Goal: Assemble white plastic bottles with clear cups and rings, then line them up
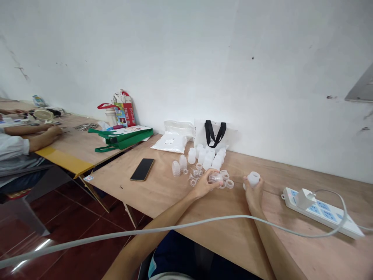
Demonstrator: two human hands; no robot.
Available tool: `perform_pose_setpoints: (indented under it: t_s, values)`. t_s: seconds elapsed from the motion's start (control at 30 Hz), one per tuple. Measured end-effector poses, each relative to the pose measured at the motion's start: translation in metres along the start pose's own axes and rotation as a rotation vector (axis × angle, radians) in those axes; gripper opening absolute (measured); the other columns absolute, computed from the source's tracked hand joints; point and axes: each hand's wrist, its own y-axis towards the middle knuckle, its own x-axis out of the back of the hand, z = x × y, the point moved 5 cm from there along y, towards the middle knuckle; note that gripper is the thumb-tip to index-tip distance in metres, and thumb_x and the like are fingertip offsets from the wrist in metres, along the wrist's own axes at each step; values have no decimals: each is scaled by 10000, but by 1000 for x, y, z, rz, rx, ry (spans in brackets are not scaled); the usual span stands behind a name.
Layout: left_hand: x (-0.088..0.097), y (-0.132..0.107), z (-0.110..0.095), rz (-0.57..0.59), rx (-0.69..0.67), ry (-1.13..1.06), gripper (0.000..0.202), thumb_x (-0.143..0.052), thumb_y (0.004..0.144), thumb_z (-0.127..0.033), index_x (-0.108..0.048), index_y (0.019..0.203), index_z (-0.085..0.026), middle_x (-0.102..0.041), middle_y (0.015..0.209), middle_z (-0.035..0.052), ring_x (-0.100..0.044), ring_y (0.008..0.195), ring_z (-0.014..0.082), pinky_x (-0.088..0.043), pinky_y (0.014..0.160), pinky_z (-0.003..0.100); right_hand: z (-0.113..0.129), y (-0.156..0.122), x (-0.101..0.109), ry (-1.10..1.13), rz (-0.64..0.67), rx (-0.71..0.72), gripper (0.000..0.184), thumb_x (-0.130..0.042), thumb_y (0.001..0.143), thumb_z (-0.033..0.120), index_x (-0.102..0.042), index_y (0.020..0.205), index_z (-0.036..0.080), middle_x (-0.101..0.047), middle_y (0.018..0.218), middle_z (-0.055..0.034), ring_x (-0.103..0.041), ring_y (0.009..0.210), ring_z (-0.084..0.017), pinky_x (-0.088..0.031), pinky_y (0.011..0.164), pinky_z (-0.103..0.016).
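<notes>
My left hand (pixel 204 185) is closed around a clear plastic cap (pixel 215 178), just in front of a loose group of translucent rings (pixel 230 184) and small clear pieces (pixel 193 182). To the right, my right hand (pixel 254 194) grips a small frosted white bottle (pixel 254 177) upright, its round open mouth facing up. Several similar frosted bottles (pixel 208 160) stand together behind the rings. Clear domed caps (pixel 176 168) stand to the left of the small pieces.
A phone (pixel 142 169) lies to the left. Behind are a white plastic packet (pixel 170 143) and a black-handled bag (pixel 201 132). A power strip (pixel 323 212) sits right; its white cable (pixel 186 224) crosses the foreground. At the neighbouring table are a green bag (pixel 128 138) and another person's arms (pixel 43 138).
</notes>
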Motion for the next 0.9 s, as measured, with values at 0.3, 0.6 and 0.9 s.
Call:
perform_pose_setpoints:
  t_s: [0.3,0.6,0.9]
  values:
    - [2,0,2,-19,14,62,477,-705,851,-601,-650,1054,-173,-585,684,-36,-556,562,106,-437,559,218,55,-36,19,-22,-207,505,685,-622,918,518,-370,1454,173,-392,1518,-218,-419,1401,-352,-351,1140,-601]
    - [1,-5,-1,39,25,3,519,-640,865,-700,-580,928,-188,-520,652,-56,-420,436,60,-306,416,197,82,-88,-33,200,557,474,406,-671,913,515,-600,1205,241,-700,1207,-105,-695,1031,-244,-583,934,-452]
    - [-8,0,1,46,127,-146,622,-704,745,-774,-485,725,-192,-401,534,-84,-315,409,39,-242,403,192,84,-85,-29,187,614,396,346,-706,867,526,-578,1015,241,-742,922,-42,-694,844,-231,-560,857,-412]
